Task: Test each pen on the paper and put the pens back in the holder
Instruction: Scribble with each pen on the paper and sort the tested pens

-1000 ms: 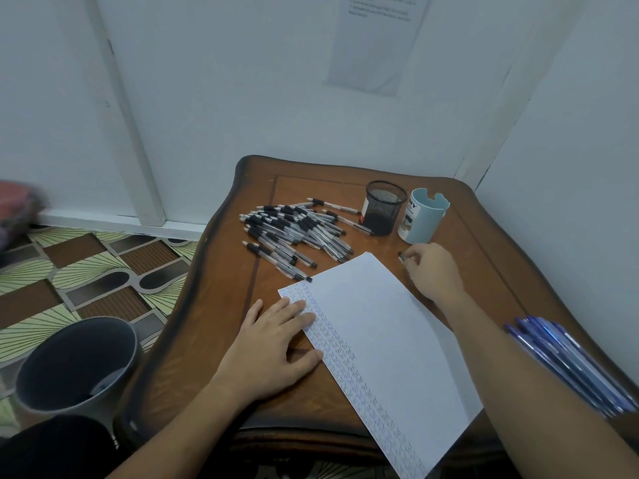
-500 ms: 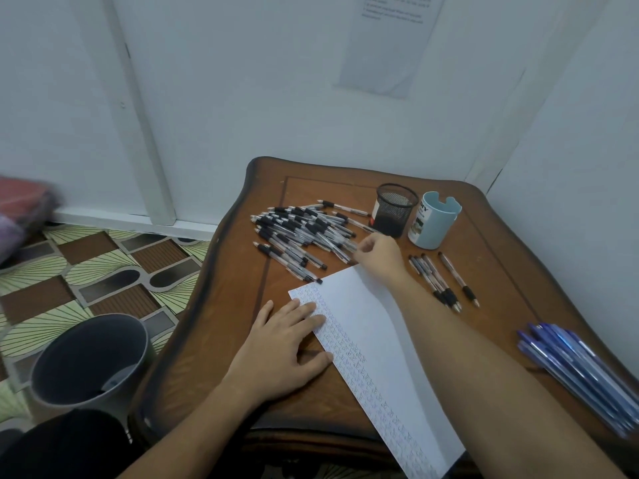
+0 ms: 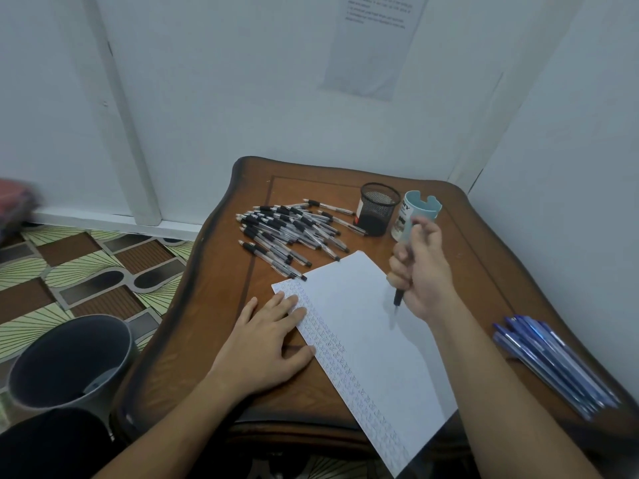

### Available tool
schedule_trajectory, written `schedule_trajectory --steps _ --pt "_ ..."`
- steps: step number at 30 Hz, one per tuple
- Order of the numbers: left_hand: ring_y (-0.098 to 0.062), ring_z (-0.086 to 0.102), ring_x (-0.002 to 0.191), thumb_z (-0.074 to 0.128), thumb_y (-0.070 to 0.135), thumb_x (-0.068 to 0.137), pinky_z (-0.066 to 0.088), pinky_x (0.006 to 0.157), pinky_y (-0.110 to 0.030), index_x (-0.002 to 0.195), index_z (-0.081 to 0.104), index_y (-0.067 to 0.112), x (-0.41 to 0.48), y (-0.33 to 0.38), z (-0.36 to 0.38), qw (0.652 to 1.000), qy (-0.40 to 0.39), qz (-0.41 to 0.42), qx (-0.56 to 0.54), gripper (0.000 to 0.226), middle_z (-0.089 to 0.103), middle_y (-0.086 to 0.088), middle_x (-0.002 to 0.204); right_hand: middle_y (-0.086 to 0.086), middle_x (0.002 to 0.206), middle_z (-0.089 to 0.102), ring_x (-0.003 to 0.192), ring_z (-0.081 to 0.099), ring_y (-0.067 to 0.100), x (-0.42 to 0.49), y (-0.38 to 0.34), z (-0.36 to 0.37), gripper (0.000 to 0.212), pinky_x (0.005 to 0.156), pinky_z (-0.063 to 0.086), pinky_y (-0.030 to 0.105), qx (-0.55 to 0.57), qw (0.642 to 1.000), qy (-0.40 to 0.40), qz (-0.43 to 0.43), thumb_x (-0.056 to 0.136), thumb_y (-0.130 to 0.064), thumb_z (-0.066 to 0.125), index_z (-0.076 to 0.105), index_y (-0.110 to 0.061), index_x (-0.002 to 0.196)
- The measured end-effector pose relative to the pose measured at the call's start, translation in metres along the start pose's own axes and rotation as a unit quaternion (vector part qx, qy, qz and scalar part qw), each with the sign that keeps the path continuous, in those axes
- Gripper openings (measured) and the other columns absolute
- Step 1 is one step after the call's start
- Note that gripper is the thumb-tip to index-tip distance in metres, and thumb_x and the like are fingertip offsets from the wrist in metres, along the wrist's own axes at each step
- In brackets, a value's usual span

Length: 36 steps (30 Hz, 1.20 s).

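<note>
Right hand (image 3: pixel 425 271): fingers (image 3: pixel 401 267) curled round one pen (image 3: pixel 398 299), a fist-like hold. Only the dark lower end shows below the hand. Long axis near upright, tip pointing down.

Key relation: the tip hangs over the blank middle of the paper (image 3: pixel 363 340), toward its right edge, with a faint shadow just beneath. It looks just clear of the sheet, but contact cannot be confirmed. Rows of small marks run down the sheet's left margin, well apart from the tip. Judgement: next comes a short drop straight down to make a test stroke, and the right hand alone is placed for it.

Left hand (image 3: pixel 266 344): flat, fingers (image 3: pixel 287 304) straight, pressing the sheet's left edge, grasping nothing.

Mesh cup (image 3: pixel 378 209) and blue cup (image 3: pixel 420 207) stand side by side at the back of the surface (image 3: pixel 214 323), just beyond the right hand. Which one is the holder I cannot tell. No pens show above either rim.

A heap of black pens (image 3: pixel 287 233) lies left of the mesh cup, near the sheet's far corner. A bundle of blue pens (image 3: pixel 553 364) lies by the right edge.

Room: pale walls meeting in a corner, a printed notice (image 3: pixel 373 43) on the wall, a patterned floor (image 3: pixel 86 264), and a grey bin (image 3: pixel 69 357) on the floor to the left.
</note>
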<state>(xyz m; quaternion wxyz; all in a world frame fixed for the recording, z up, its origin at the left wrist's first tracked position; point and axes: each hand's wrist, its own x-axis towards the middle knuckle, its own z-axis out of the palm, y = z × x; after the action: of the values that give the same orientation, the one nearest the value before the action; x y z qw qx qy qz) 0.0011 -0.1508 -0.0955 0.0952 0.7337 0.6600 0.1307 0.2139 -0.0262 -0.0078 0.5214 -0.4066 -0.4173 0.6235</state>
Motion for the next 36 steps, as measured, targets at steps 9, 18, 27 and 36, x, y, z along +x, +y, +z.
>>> schedule_trajectory --steps 9,18,27,36 --pt "-0.005 0.004 0.147 0.012 0.075 0.078 -0.006 0.119 -0.037 0.15 0.026 0.031 0.0 0.001 0.003 1.0 0.014 -0.004 0.0 0.086 0.015 0.012 0.16 0.008 0.062 0.055 0.063 0.053 0.018 -0.036 0.029 -0.02 0.055 0.066 0.045 0.034 -0.035 0.998 -0.039 0.028 0.101 -0.047 0.03 0.066 -0.006 0.091" --pt "-0.006 0.013 0.146 0.018 0.072 0.075 -0.001 0.119 -0.037 0.145 0.035 0.033 0.0 0.001 0.004 0.999 0.033 -0.008 -0.013 0.082 0.025 0.013 0.156 0.005 0.06 0.059 0.055 0.045 0.021 -0.046 0.058 -0.022 0.019 0.051 0.033 0.029 -0.169 0.982 -0.082 0.016 0.083 -0.035 0.066 0.065 -0.028 0.065" --pt "-0.009 0.02 0.145 0.025 0.072 0.077 0.005 0.119 -0.04 0.144 0.04 0.03 0.001 -0.001 0.007 0.999 0.048 -0.002 -0.026 0.08 0.031 0.01 0.154 0.004 0.053 0.057 0.053 0.06 0.009 -0.047 0.075 -0.02 0.033 0.055 0.049 0.023 -0.242 0.962 -0.125 -0.004 0.087 -0.004 0.073 0.052 -0.009 0.061" --pt "-0.008 0.018 0.145 0.023 0.072 0.078 0.004 0.119 -0.04 0.144 0.039 0.032 0.002 -0.003 0.009 0.999 0.04 -0.001 -0.012 0.079 0.03 0.011 0.155 0.003 0.054 0.033 0.053 0.039 0.013 -0.048 0.085 -0.021 0.05 0.055 0.042 0.029 -0.292 0.95 -0.111 -0.022 0.081 0.0 0.067 0.037 -0.02 0.047"
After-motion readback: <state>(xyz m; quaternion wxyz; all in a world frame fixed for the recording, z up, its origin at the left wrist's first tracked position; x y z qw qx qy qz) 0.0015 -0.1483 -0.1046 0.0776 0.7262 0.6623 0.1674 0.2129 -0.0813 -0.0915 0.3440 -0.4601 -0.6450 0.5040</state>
